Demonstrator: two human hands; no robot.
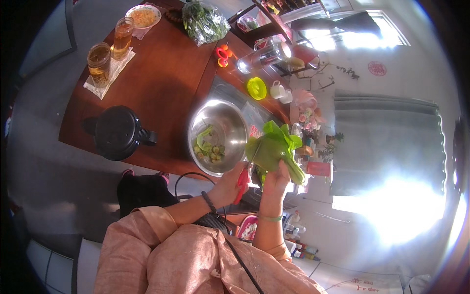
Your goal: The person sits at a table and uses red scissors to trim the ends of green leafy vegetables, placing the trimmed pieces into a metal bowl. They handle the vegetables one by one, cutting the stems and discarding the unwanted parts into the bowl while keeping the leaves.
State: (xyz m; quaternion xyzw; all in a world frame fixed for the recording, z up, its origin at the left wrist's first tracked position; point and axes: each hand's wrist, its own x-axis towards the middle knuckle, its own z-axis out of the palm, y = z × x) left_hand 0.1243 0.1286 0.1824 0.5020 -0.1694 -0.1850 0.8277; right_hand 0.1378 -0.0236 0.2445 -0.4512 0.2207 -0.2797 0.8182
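My left hand (228, 187), with a dark beaded bracelet at its wrist, grips red-handled scissors (242, 183). Their blades lie against the leaves of a green bok choy (271, 149). This leafy head is held by my right hand (277, 180), which has a green bangle below it on the forearm. Both hands are up beside the rim of a large stainless steel bowl (238, 121). Inside the bowl lie a green leaf (201, 139) and several cut vegetable pieces (213, 152). I cannot tell whether the blades are fully closed.
On the brown wooden table (161, 70) stand a black kettle (116, 132), two glass jars (99, 68) of amber liquid, a plate of food (144, 17) and bagged greens (203, 24). Beyond the steel bowl are a lime-green bowl (256, 88), white cups (277, 89) and a flask (262, 58).
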